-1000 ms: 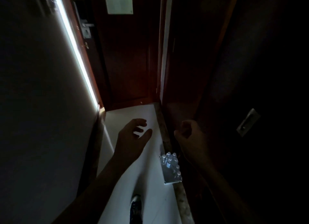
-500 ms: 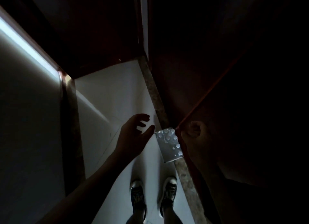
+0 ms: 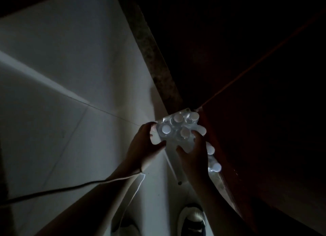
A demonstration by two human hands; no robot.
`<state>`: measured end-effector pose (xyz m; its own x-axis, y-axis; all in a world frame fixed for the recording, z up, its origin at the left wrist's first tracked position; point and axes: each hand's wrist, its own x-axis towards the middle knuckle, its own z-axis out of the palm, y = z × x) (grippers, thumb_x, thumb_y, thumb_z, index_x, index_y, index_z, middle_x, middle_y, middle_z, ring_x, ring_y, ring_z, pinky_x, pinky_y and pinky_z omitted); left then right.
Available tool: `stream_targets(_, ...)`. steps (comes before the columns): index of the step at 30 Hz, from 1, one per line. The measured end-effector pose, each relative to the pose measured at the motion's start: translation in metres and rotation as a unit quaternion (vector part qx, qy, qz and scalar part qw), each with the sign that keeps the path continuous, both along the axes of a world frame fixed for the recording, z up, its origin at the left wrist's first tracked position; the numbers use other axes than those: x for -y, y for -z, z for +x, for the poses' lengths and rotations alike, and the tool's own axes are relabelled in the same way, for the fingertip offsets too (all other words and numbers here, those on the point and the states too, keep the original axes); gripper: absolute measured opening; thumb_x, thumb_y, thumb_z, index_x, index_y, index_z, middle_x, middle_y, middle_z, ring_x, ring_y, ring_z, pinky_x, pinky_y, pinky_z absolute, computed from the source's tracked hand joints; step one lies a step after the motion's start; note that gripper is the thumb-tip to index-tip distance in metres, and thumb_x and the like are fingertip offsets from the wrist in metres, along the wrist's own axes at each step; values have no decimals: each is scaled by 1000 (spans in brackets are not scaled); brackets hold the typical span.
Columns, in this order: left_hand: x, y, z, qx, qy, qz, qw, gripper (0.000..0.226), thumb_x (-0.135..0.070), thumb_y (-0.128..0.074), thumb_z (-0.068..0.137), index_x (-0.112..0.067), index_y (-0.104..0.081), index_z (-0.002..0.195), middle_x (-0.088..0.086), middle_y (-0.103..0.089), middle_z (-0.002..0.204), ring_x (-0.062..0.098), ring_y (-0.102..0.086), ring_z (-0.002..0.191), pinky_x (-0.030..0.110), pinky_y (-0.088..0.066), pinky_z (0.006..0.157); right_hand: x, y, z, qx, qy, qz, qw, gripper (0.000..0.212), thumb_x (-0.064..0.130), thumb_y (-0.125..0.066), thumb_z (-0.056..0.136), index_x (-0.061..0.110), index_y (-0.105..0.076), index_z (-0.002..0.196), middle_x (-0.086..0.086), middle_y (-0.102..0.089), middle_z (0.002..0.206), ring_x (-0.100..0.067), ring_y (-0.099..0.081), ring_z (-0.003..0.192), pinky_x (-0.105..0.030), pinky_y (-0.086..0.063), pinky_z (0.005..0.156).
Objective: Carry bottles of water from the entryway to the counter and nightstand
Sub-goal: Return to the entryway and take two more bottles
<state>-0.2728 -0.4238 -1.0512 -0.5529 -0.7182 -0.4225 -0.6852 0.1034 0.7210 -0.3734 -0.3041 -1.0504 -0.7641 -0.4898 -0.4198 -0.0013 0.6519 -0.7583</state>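
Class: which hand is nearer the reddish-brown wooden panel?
Right. The right hand grips the shrink-wrapped pack of water bottles on its panel side, beside the reddish-brown wooden panel; the left hand grips the pack's far side.

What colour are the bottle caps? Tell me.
White, seen in the head view: the caps top the pack.

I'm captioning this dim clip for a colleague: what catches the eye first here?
The shrink-wrapped pack of water bottles, white caps glowing, stands out at centre right on the floor. The left hand and right hand grip its near end from either side. A pale tiled floor fills the left; a white shoe shows at the bottom.
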Motion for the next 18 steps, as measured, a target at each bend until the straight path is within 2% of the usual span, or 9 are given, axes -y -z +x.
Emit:
stream_targets(2, 2, 63, -10, -21, 40, -16, 999, 73, -28, -82, 73, -22, -48, 137, -13, -49, 124, 9, -56, 102, 10, -37, 74, 2, 52, 2, -33, -2, -27, 999, 70, 19, -70, 83, 25, -37, 144, 20, -43, 130, 25, -36, 110, 0, -30, 92)
stream_targets(4, 3, 116, -17, -46, 79, -31, 995, 78, -22, -85, 68, -18, -48, 137, -10, -52, 128, 14, -59, 108, 11, -42, 82, 4, 90, 5, -74, 4, -50, 996, 75, 19, -70, 82, 27, -33, 147, 27, -39, 133, 28, -30, 118, 3, -24, 96)
stream_targets(5, 3, 136, -19, -56, 87, -36, 994, 79, -22, -86, 67, -18, -49, 137, -7, -56, 131, 16, -62, 108, 15, -46, 86, 7, 106, 7, -90, 17, -59, 994, 76, 18, -70, 82, 26, -33, 148, 24, -42, 137, 22, -33, 122, -3, -28, 101)
stream_targets(7, 3, 163, -22, -66, 76, -55, 993, 78, -25, -87, 65, -19, -51, 134, -3, -64, 126, 18, -67, 99, 25, -51, 83, 11, 134, 8, -130, 42, -66, 988, 70, 20, -72, 81, 22, -40, 144, 8, -52, 140, 0, -46, 126, -20, -38, 104)
stream_targets(9, 4, 176, -24, -75, 52, -83, 992, 72, -31, -86, 61, -18, -57, 126, -1, -70, 115, 20, -69, 95, 30, -52, 81, 12, 155, 6, -167, 49, -64, 983, 62, 21, -78, 79, 20, -50, 134, 3, -61, 129, -11, -56, 118, -23, -43, 95)
stream_targets(12, 5, 172, -26, -88, 20, -91, 992, 70, -44, -79, 54, -22, -63, 118, -4, -74, 105, 17, -71, 95, 35, -56, 80, 13, 157, 4, -179, 47, -41, 982, 57, 32, -82, 76, 21, -54, 124, 6, -67, 114, -13, -62, 104, -21, -43, 80)
stream_targets(16, 1, 119, -16, -143, -2, -86, 986, 60, -40, -82, 55, -26, -66, 111, -11, -75, 96, 8, -71, 88, 33, -56, 77, 7, 108, 10, -179, 36, -40, 982, 59, 50, -75, 77, 24, -52, 125, 6, -69, 112, -15, -65, 103, -31, -52, 82)
stream_targets(17, 0, 96, -12, -158, -2, -85, 984, 57, -37, -84, 56, -26, -67, 110, -11, -75, 94, 6, -70, 86, 33, -56, 76, 6, 86, 11, -175, 39, -50, 982, 55, 49, -76, 76, 27, -52, 120, 11, -68, 103, -6, -66, 96, -25, -50, 79)
stream_targets(18, 1, 68, -9, -171, 1, -78, 982, 56, -33, -86, 58, -26, -67, 109, -12, -75, 93, 4, -69, 84, 33, -57, 75, 6, 59, 11, -175, 42, -61, 982, 47, 43, -79, 75, 33, -52, 112, 17, -64, 90, 8, -62, 86, -11, -45, 74)
